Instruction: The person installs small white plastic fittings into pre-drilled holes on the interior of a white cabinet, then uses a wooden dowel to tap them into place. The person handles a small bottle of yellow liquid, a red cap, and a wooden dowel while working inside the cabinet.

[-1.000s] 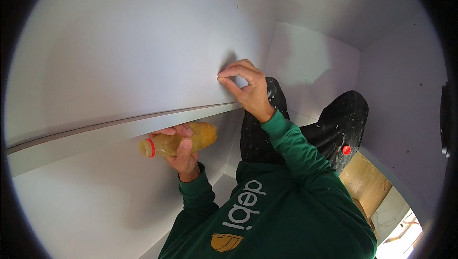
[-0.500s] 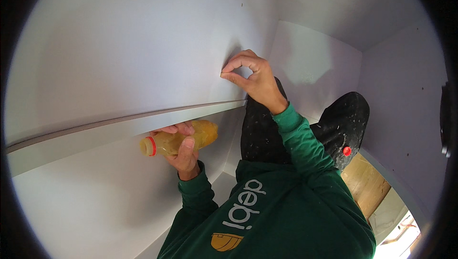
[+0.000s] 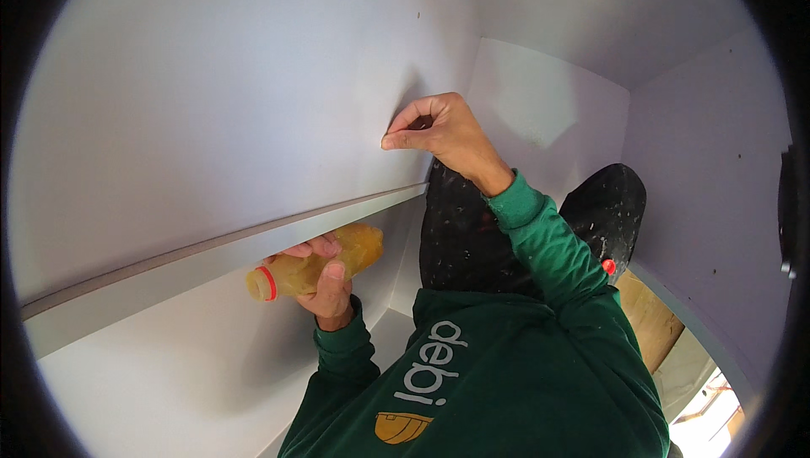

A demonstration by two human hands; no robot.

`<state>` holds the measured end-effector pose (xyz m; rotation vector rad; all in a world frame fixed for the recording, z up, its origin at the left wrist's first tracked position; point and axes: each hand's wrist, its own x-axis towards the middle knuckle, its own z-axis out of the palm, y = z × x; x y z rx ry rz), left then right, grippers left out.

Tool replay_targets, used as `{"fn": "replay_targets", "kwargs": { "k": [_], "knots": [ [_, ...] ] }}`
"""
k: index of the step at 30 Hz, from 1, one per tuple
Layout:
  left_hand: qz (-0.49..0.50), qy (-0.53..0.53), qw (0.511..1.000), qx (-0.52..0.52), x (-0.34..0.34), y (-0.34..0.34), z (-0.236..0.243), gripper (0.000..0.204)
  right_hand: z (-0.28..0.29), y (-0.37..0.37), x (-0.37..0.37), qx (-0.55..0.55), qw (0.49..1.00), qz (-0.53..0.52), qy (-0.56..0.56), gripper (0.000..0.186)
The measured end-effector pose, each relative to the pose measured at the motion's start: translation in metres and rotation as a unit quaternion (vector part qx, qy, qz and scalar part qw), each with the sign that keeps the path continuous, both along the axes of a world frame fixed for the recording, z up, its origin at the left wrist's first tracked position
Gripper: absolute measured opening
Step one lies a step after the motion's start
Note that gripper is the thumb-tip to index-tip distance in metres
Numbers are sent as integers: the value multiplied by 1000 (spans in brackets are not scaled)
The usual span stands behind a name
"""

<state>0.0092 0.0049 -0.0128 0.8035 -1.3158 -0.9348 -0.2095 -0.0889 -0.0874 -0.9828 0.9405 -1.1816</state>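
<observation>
My left hand (image 3: 329,287) is wrapped round a soft plastic bottle (image 3: 363,243) of yellowish stuff. The bottle lies tilted just below the panel edge, its uncapped neck with a red ring pointing left. Higher up, my right hand (image 3: 451,129) pinches thumb and forefinger together close to the white panel (image 3: 211,103). Whatever the fingertips hold, if anything, is too small to make out. Whether they touch the panel I cannot tell. A red bottle cap (image 3: 608,267) rests on my dark, white-spotted trouser leg (image 3: 607,205).
White panels close round me like the inside of a cabinet. A shelf edge (image 3: 211,247) runs between the hands. The right side panel (image 3: 700,171) has small dark holes. At the lower right, a wooden surface (image 3: 650,319) shows through an opening beside bright light.
My right hand has shifted slightly left and down, and the gap inside its finger loop has narrowed. The left hand keeps its grip on the bottle. The whole view has shifted a little.
</observation>
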Motion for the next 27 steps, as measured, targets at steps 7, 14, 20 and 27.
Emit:
{"fn": "replay_targets", "kwargs": {
  "k": [7,14,20,27],
  "knots": [
    [-23,-30,999,14,6,-5,7,39,-17,10,13,69,988,-2,-135,17],
    [-25,-17,999,19,7,-6,10,38,-21,12,18,50,980,-2,-190,17],
    [-19,-30,999,21,3,-5,16,36,-18,17,19,50,977,-20,-205,19],
    [-12,-30,999,16,1,-4,14,37,-13,12,13,62,984,1,-167,24]
  ]
}}
